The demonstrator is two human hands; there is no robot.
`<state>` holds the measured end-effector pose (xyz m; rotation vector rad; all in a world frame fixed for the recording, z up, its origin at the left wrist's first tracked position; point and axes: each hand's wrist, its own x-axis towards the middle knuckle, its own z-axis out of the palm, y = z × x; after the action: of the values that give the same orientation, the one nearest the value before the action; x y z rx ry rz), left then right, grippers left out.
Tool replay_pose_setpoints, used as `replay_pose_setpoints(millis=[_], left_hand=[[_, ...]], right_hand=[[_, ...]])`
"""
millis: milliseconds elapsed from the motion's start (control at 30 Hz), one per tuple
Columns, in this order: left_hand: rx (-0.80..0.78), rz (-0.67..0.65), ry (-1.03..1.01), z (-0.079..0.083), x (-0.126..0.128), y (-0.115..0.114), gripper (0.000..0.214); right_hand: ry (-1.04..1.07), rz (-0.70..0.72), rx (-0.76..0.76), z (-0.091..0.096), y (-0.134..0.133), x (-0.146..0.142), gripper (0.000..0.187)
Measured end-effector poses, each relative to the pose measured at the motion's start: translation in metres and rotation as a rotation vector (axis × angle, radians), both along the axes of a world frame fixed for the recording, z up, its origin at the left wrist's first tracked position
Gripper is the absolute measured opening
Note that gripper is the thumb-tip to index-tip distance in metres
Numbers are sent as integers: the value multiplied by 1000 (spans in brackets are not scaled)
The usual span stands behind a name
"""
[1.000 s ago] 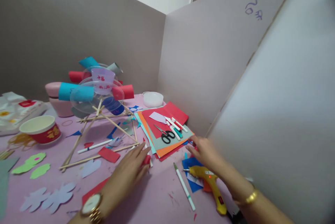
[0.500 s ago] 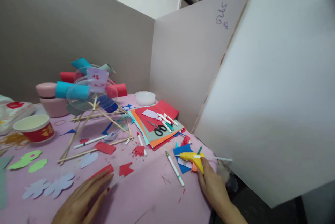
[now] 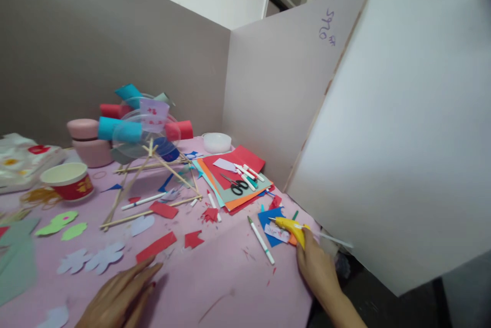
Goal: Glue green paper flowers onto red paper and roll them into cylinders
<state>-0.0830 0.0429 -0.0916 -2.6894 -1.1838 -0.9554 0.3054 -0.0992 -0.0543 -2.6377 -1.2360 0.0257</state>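
Note:
My right hand (image 3: pixel 316 261) is wrapped round a yellow glue gun (image 3: pixel 290 226) at the table's right edge, with a clear glue stick (image 3: pixel 333 239) poking out of its back. The gun's nozzle points left, over blue paper scraps (image 3: pixel 273 216). My left hand (image 3: pixel 119 292) rests at the lower left with its fingers stretched out and nothing in them. Just beyond its fingertips lies a red paper strip (image 3: pixel 156 247). To the hand's left are pale flower cutouts (image 3: pixel 104 257). A white marker (image 3: pixel 261 240) lies left of the glue gun.
A stick frame (image 3: pixel 169 172) carries clear plastic discs with blue and red paper tubes (image 3: pixel 119 129). Black scissors (image 3: pixel 238 188) and markers lie on stacked coloured paper (image 3: pixel 251 156). A paper cup (image 3: pixel 72 190), pink jar (image 3: pixel 92 151) and white bowl (image 3: pixel 217 143) stand farther back; partitions (image 3: pixel 264 92) enclose the table.
The view has shifted slightly left, so the table's things sit farther right. My left hand has drawn back from the red paper strip. The glue gun stays in my right hand, now tilted more.

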Motion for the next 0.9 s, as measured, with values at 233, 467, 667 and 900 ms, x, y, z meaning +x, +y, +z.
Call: replay_pose_setpoints(millis=[233, 467, 667, 900], left_hand=[[-86, 146, -86, 28, -10, -13, 38], [-179, 81, -164, -13, -26, 10, 34], [-185, 193, -179, 28, -22, -6, 35], [-179, 255, -144, 44, -12, -19, 30]], right_hand=[[-17, 43, 75, -10, -8, 9, 45], [168, 107, 334, -20, -30, 14, 53], [-51, 136, 509, -5, -20, -3, 46], [126, 762, 337, 41, 63, -95, 23]])
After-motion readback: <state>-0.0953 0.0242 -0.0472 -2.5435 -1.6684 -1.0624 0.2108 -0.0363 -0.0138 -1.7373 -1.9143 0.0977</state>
